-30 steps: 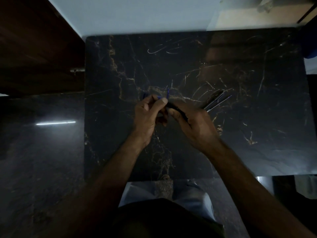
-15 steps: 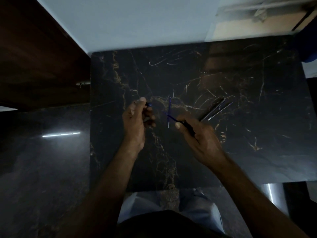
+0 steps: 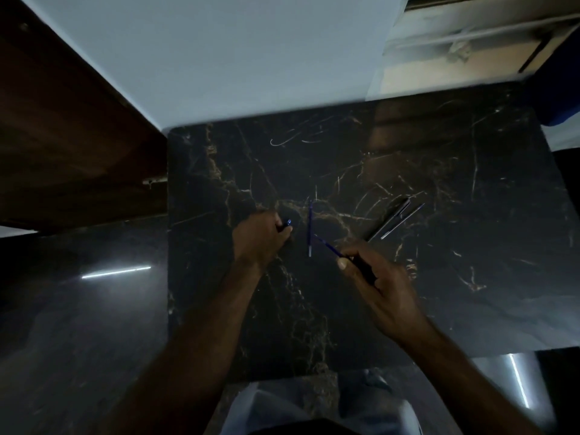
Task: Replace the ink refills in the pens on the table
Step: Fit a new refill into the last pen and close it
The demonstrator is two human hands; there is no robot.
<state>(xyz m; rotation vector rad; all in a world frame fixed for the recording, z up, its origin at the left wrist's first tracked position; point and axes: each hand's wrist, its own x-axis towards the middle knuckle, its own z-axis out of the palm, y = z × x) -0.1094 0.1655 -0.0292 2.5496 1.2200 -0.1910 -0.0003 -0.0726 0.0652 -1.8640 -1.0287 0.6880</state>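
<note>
We look steeply down from the head, close over the marble table (image 3: 470, 293), facing the far wall (image 3: 251, 58).

blue refill (image 3: 310, 229) lying centre | dark pen (image 3: 364, 270) held, refill protruding | spare pen (image 3: 389, 219), thin refill (image 3: 403, 220) parallel, right

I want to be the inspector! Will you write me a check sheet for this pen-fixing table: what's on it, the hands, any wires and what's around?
Surface: dark marble table, dimly lit.
Job's things: pen barrel with a blue refill sticking out; loose refill lying on the table; dark pen and thin blue stick, pen or refill unclear, side by side at the right.
Clutter: nothing seen.
Hands: right hand grips the pen barrel; left hand pinches a small blue piece.
Cables: nothing seen.
Surroundings: pale wall, brown wooden panel at left, shiny dark floor.
</note>
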